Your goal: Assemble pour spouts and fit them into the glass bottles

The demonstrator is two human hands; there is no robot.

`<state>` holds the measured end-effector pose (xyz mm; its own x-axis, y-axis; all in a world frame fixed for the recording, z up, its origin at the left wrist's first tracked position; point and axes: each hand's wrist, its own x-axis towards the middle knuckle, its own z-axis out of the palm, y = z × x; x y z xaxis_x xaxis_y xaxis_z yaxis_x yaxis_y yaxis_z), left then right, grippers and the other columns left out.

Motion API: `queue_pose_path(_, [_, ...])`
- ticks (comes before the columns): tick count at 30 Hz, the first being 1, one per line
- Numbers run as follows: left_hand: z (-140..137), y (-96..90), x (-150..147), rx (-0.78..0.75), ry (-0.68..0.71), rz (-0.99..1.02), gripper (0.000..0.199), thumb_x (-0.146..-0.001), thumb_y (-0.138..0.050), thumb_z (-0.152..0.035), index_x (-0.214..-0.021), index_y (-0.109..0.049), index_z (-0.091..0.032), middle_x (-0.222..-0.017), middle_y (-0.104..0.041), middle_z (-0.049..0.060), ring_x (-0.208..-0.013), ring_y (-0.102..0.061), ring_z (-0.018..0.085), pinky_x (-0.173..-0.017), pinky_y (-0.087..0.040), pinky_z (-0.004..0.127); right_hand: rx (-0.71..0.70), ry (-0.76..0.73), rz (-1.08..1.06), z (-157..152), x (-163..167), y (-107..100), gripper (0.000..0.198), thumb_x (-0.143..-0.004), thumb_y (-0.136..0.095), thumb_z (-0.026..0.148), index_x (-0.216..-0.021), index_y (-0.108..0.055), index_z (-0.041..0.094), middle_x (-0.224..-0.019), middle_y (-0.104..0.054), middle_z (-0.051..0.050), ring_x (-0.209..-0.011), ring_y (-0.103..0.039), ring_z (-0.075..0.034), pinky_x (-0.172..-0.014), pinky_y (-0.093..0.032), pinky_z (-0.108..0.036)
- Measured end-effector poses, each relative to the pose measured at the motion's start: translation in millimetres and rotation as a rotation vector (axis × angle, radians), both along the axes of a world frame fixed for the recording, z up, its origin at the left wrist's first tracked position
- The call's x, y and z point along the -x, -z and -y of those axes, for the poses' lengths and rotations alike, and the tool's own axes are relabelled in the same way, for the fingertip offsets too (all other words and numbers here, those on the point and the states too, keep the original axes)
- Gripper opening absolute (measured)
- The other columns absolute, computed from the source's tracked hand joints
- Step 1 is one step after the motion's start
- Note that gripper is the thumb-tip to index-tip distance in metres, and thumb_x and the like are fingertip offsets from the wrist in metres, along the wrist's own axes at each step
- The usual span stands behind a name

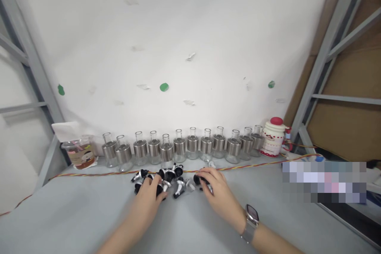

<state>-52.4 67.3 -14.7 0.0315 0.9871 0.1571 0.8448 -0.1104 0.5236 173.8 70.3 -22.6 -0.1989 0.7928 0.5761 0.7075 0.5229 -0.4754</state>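
Loose black-and-silver bottle pourers (179,187) lie in a heap at the middle of the table. My left hand (148,198) is over the heap's left side, its fingers and thumb curled around a black-ended pourer (159,189); the fingers partly hide it. At the heap's right, my right hand (216,188) pinches another pourer (197,179) between thumb and fingers, with its black end showing to the left. A watch is on my right wrist. Behind the heap stands a row of several clear glass bottles (166,151) with steel sleeves and uncovered necks.
A red-and-yellow twisted wire (111,174) crosses the table in front of the bottles. A plastic cup (80,154) stands at far left, a white-and-red jar (273,139) at the right end. Metal frame posts (315,63) flank the white back wall.
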Motion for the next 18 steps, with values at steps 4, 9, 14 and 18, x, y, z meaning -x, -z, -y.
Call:
queue_pose_path(4, [-8, 7.1, 4, -0.005, -0.010, 0.103, 0.021, -0.068, -0.054, -0.028, -0.086, -0.047, -0.020, -0.089, -0.052, 0.004, -0.078, -0.052, 0.020, -0.071, -0.038, 0.031, -0.013, -0.008, 0.003, 0, 0, 0, 0.024, -0.083, -0.042, 0.015, -0.099, -0.058, 0.022, -0.099, -0.055, -0.006, -0.093, -0.050, -0.020, -0.085, -0.039, -0.039])
queue_pose_path(9, [-17, 14.8, 5, 0.010, -0.009, 0.297, 0.029, -0.062, -0.060, -0.035, -0.082, -0.046, -0.020, -0.084, -0.053, 0.004, -0.070, -0.054, 0.019, -0.052, -0.044, 0.027, -0.011, -0.017, -0.006, 1, 0, -1, 0.025, -0.083, -0.041, 0.014, -0.100, -0.057, 0.022, -0.100, -0.055, -0.006, -0.094, -0.049, -0.020, -0.085, -0.039, -0.039])
queue_pose_path(14, [-14, 9.3, -1, -0.035, 0.009, 0.510, 0.032, -0.067, -0.057, -0.041, -0.089, -0.046, -0.020, -0.090, -0.055, 0.006, -0.072, -0.056, 0.017, -0.049, -0.047, 0.025, -0.018, -0.048, -0.004, 4, 2, -5, 0.025, -0.083, -0.040, 0.014, -0.101, -0.056, 0.022, -0.100, -0.055, -0.006, -0.095, -0.049, -0.020, -0.086, -0.039, -0.038])
queue_pose_path(18, [1, -6.1, -14, -0.018, 0.184, 0.906, 0.043, -0.064, -0.066, -0.032, -0.100, -0.045, -0.021, -0.092, -0.059, 0.005, -0.078, -0.058, 0.017, -0.066, -0.049, 0.029, -0.036, -0.100, 0.024, 13, 4, -13, 0.032, -0.083, -0.042, 0.017, -0.114, -0.048, 0.024, -0.105, -0.055, -0.007, -0.096, -0.050, -0.020, -0.085, -0.041, -0.037])
